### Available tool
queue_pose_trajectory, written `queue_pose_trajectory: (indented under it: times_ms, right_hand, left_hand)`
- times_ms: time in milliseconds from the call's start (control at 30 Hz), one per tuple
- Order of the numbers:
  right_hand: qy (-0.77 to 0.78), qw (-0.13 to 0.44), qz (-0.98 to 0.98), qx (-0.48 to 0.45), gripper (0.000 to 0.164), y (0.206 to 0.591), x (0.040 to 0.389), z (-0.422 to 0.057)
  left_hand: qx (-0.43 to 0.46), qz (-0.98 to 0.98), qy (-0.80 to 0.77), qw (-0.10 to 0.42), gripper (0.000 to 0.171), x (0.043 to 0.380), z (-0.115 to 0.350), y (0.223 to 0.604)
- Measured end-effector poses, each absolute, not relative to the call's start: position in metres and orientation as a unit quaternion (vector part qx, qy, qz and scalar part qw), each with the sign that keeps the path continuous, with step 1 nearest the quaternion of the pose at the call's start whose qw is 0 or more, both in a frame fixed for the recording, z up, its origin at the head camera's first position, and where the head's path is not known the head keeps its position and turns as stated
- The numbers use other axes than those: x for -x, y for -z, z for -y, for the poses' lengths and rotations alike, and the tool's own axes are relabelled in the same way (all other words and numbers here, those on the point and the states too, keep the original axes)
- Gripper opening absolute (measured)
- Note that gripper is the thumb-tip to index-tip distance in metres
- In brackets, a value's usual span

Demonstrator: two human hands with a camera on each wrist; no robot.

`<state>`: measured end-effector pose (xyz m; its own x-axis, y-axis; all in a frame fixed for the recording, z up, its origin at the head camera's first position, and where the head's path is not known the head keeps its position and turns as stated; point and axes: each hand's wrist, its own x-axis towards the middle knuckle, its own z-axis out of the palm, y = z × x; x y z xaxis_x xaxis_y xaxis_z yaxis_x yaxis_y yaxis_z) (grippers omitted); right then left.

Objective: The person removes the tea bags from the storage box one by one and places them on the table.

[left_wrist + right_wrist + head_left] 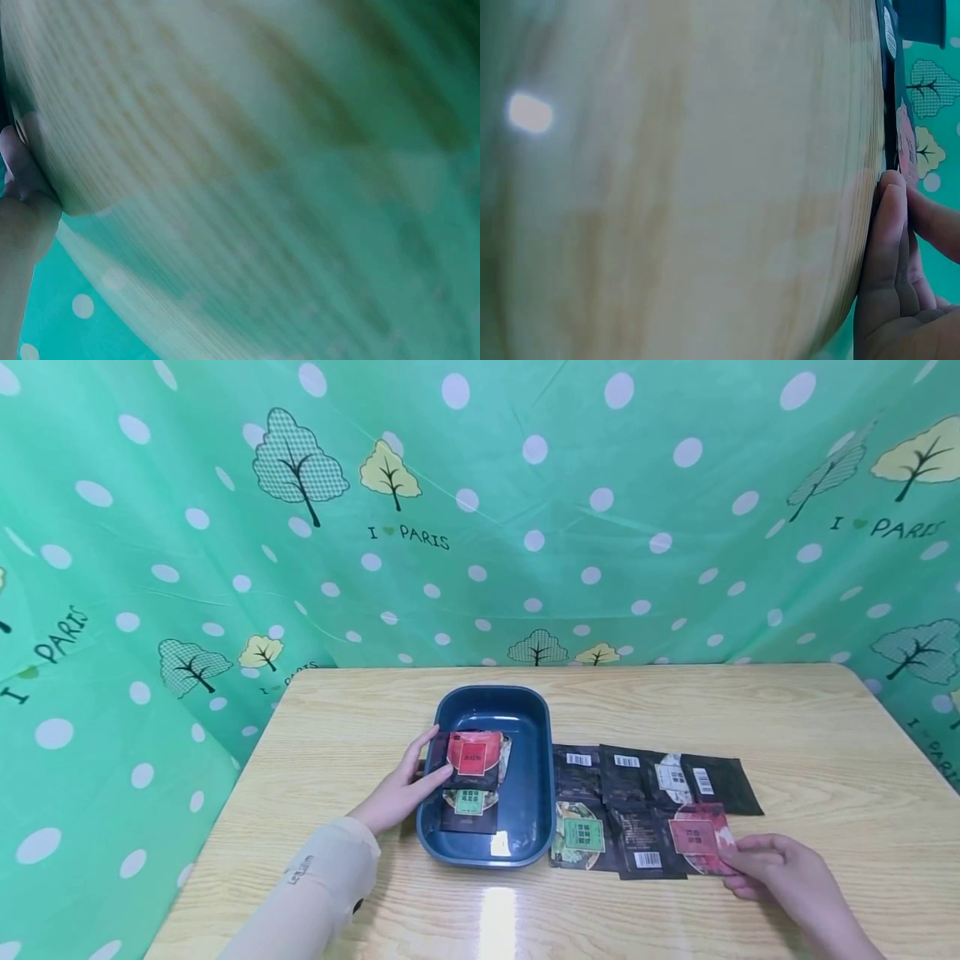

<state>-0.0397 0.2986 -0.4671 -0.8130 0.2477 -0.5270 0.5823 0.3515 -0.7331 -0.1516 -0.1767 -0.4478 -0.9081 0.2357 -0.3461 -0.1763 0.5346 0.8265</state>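
A dark blue rectangular bin [531, 777] holds several flat food packets, among them a red-labelled black packet [474, 758] on top and a green-labelled packet [468, 814] below it. My left hand [401, 792] grips the bin's left rim, its thumb reaching inside beside the red-labelled packet. To the right of the bin, my right hand [783, 870] pinches the right edge of a red-and-pink packet [697, 837] between thumb and fingers. In the right wrist view, the fingertips [891, 180] meet that packet's edge close over the table.
Overlapping dark packets lie in two rows right of the bin, including a green-labelled one [581, 835], one with its barcode up [647, 843] and a black one [723, 783] at the right end. The light wooden table [360, 718] backs onto a green dotted curtain [495, 568].
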Motion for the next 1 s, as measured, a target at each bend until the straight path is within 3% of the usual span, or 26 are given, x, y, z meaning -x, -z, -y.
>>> queue_pose_trajectory:
  times_ms: [467,1000]
  right_hand:
    - [0.468,0.160,-0.843,-0.212,0.028,0.4598,0.0359,-0.2915]
    - [0.365,0.166,-0.895,-0.194,0.029,0.4590,0.0402,-0.2935]
  left_hand:
    - [-0.015,-0.847,-0.486,0.216,0.069,0.1515,0.1767,0.4488]
    - [-0.012,-0.846,-0.486,0.219,0.067,0.1521,0.1765,0.4472]
